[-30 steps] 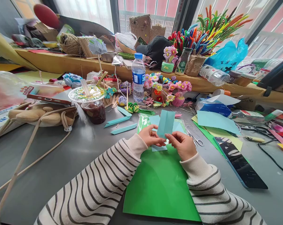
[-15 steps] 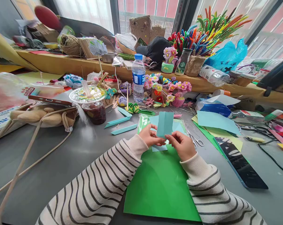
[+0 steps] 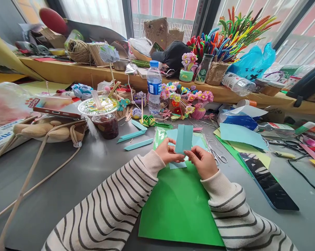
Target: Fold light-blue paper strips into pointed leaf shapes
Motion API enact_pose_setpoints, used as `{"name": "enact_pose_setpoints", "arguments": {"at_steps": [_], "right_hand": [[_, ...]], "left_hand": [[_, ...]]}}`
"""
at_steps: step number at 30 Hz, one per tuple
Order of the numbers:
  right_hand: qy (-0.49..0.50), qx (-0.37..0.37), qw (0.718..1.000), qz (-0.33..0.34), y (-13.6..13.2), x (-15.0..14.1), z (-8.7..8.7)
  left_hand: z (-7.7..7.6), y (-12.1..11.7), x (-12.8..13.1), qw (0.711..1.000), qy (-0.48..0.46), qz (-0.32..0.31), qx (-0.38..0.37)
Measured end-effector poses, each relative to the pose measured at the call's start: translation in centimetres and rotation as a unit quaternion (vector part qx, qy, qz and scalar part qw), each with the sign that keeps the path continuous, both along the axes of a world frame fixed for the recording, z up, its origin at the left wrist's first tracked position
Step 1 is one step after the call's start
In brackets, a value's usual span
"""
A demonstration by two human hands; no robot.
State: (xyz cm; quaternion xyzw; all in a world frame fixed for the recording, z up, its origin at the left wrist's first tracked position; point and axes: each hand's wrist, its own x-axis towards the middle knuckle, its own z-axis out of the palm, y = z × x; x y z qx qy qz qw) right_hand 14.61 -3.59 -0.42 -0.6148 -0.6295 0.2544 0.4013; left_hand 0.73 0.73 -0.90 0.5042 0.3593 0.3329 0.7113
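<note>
A small light-blue paper piece (image 3: 184, 138) with a crease down its length stands upright between my hands. My left hand (image 3: 168, 152) pinches its lower left side. At its lower right corner, the fingertips of my right hand (image 3: 201, 159) grip the paper. Beneath my hands lies a large green sheet (image 3: 182, 209). Another light-blue piece (image 3: 177, 165) rests on it just below the held one, and more blue paper sits in a clear wrapper behind. Folded blue strips (image 3: 138, 144) lie to the left on the grey table.
Scissors (image 3: 220, 158) and a phone (image 3: 268, 181) lie to the right, near stacked coloured paper (image 3: 243, 136). A drink cup (image 3: 102, 118) and a corded bag (image 3: 50, 130) stand left. Behind are a water bottle (image 3: 154, 87), crafted flowers (image 3: 177, 96) and a cluttered ledge (image 3: 136, 75).
The blue paper has turned slightly in my fingers and its crease shows more sharply. Both hands keep nearly the same place and hold.
</note>
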Motion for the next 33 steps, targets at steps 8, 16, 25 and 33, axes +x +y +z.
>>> {"name": "enact_pose_setpoints", "arguments": {"at_steps": [8,16,25,33], "right_hand": [[-0.015,0.019,1.0,0.0,-0.06,0.02,-0.09],[-0.025,0.015,1.0,0.002,-0.13,-0.05,0.15],[-0.045,0.024,0.999,0.007,-0.2,-0.09,0.26],[0.095,-0.005,0.995,0.033,0.12,0.2,-0.19]], "left_hand": [[-0.1,0.09,0.02,1.0,0.021,0.012,0.017],[0.18,0.01,0.07,1.0,0.022,0.009,0.018],[0.18,0.05,-0.14,1.0,0.004,-0.001,0.012],[0.26,0.15,-0.13,0.999,-0.004,0.047,0.002]]}}
